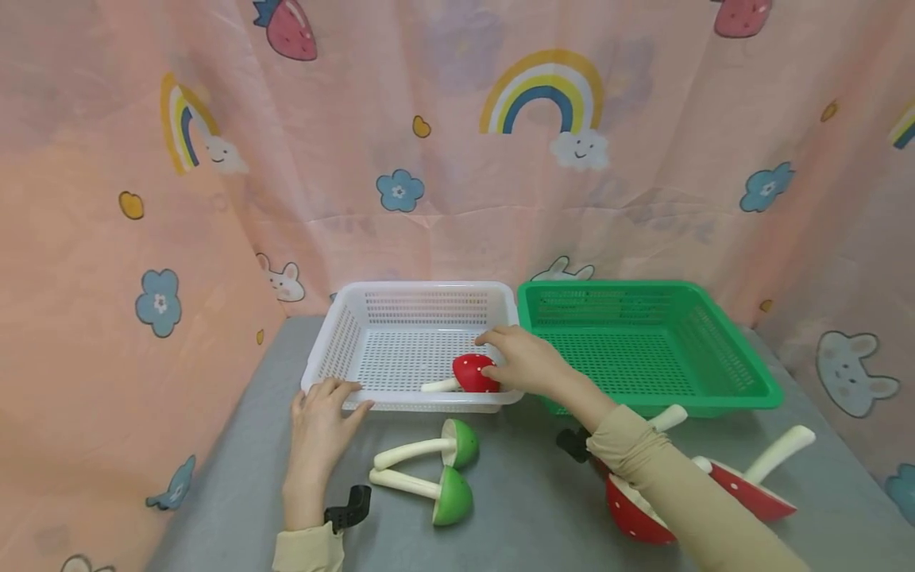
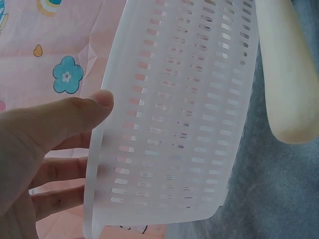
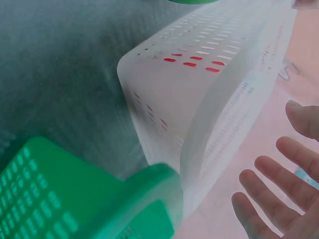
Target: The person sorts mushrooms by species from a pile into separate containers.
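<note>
A white plastic basket (image 1: 400, 397) stands at the back. My left hand (image 1: 318, 437) holds its front rim near the left corner; in the left wrist view the thumb lies outside the basket's wall (image 2: 169, 119), the fingers behind the rim. Inside, at the front right, lies a toy mushroom with a white-dotted red cap (image 1: 472, 371). Over that mushroom my right hand (image 1: 525, 361) reaches in, its fingers spread and apart in the right wrist view. In front of the basket lie two green-capped toy mushrooms (image 1: 453, 496), stems pointing left.
Beside the white basket, on the right, stands a green basket (image 1: 736, 345). Several red-capped toy mushrooms (image 1: 636, 516) lie on the grey table (image 1: 529, 508) at the front right, partly hidden by my right sleeve. A pink patterned curtain (image 1: 457, 222) hangs behind.
</note>
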Available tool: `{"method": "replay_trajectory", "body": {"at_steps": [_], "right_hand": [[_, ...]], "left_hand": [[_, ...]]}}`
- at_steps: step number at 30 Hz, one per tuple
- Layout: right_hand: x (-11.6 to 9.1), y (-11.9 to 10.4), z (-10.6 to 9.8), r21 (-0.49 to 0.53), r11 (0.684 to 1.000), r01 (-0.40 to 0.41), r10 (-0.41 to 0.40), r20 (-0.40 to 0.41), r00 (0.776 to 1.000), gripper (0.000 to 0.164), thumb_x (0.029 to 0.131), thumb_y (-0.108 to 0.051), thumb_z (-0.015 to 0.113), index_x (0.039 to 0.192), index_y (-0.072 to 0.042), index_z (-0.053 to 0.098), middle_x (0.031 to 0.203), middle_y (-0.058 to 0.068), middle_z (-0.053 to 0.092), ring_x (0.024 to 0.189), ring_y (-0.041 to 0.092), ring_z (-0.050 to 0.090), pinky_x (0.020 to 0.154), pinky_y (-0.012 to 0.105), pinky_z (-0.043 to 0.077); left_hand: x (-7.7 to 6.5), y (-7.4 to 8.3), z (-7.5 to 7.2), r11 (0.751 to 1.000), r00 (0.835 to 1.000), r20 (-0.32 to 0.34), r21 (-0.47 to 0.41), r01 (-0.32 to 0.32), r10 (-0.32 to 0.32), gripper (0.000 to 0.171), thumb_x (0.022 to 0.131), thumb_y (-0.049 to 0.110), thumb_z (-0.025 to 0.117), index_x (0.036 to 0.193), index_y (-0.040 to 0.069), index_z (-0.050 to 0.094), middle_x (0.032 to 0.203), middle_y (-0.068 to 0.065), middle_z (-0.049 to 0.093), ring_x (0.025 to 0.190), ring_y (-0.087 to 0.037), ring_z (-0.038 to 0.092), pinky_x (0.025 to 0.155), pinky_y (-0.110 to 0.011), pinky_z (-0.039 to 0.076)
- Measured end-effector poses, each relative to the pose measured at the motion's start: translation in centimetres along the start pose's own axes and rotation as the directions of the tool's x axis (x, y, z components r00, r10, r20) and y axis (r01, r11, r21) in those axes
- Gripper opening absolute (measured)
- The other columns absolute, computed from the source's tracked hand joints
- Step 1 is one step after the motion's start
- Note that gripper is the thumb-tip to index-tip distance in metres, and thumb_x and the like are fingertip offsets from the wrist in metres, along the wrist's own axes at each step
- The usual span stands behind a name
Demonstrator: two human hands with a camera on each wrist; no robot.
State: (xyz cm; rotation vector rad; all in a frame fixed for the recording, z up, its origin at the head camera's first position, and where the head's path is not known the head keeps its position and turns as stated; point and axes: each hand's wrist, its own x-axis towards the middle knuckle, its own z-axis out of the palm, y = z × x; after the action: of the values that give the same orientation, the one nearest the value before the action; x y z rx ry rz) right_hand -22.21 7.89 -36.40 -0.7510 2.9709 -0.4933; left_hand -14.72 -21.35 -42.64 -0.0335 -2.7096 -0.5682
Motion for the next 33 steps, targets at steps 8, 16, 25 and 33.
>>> {"method": "replay_trajectory", "body": {"at_steps": [8,16,25,33], "right_hand": [[-3.0,0.5,-1.3,0.016,1.000,0.027,-0.026,-0.066,0.998,0.044,0.083,-0.025,0.072,0.123,-0.012,0.062,0.124,0.009,0.062,0.114,0.028,0.057,0.081,0.042,0.057],[-5.9,1.9,-2.8,-0.034,0.998,0.055,-0.059,-0.146,0.987,0.047,0.080,-0.025,0.077,0.123,-0.013,0.063,0.123,0.009,0.063,0.113,0.029,0.059,0.082,0.044,0.058],[-9.2,3.2,-4.1,-0.072,0.995,0.062,-0.072,-0.144,0.987,0.046,0.080,-0.026,0.076,0.122,-0.015,0.063,0.121,0.007,0.064,0.112,0.029,0.060,0.084,0.046,0.056],[-11.5,4.2,-4.3,-0.116,0.987,0.110,-0.129,-0.172,0.977,0.042,0.080,-0.024,0.077,0.118,-0.016,0.065,0.116,0.003,0.066,0.106,0.023,0.061,0.083,0.043,0.056]], "left_hand": [[0.0,-0.1,0.0,1.000,1.000,0.002,0.002,-0.003,0.003,0.033,0.082,0.030,0.075,0.108,0.010,0.070,0.109,-0.010,0.066,0.109,-0.031,0.056,0.107,-0.062,0.028],[0.0,0.0,0.0,1.000,1.000,0.004,-0.003,-0.005,0.005,0.033,0.082,0.030,0.075,0.108,0.010,0.070,0.109,-0.010,0.066,0.109,-0.031,0.056,0.107,-0.063,0.028],[-0.2,0.0,0.2,1.000,1.000,-0.001,-0.011,-0.008,0.008,0.032,0.082,0.029,0.076,0.107,0.010,0.071,0.108,-0.009,0.066,0.108,-0.031,0.056,0.106,-0.063,0.028],[0.0,-0.1,0.0,1.000,1.000,0.010,-0.014,-0.005,0.005,0.033,0.082,0.030,0.075,0.108,0.010,0.070,0.108,-0.010,0.066,0.109,-0.032,0.056,0.107,-0.063,0.027]]}}
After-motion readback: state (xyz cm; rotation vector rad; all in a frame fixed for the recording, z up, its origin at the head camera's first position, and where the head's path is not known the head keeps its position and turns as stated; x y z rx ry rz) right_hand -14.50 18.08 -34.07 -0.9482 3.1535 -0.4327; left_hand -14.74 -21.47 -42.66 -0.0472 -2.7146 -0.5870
